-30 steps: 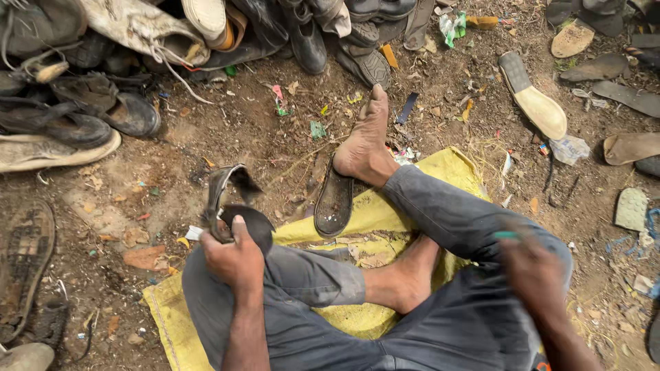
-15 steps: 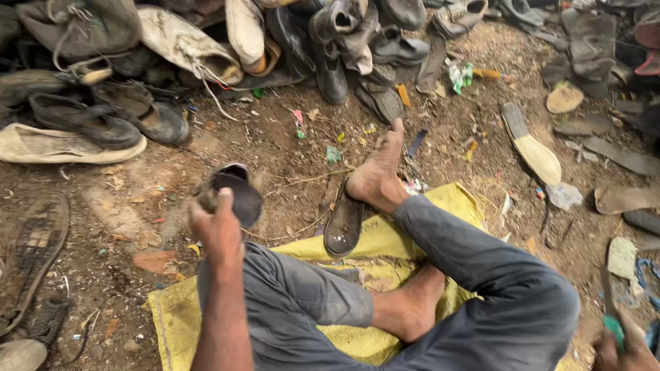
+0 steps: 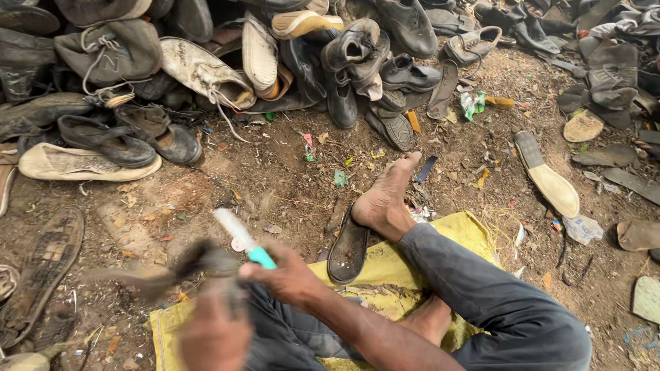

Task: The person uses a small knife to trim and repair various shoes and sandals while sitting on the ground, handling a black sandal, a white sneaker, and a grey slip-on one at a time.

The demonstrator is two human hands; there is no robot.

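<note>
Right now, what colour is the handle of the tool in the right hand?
Turquoise, on the tool that the right hand grips; head view shows it.

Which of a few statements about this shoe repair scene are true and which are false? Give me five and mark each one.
1. The right hand grips a knife with a teal handle. True.
2. The left hand is empty. False: it holds a dark shoe piece, blurred by motion.
3. The person sits on a yellow sack laid on the dirt. True.
4. The bare foot rests on a white sneaker. False: its heel sits on a dark shoe sole.
5. The piled shoes lie behind the person. False: they are heaped ahead, beyond the foot.
</note>
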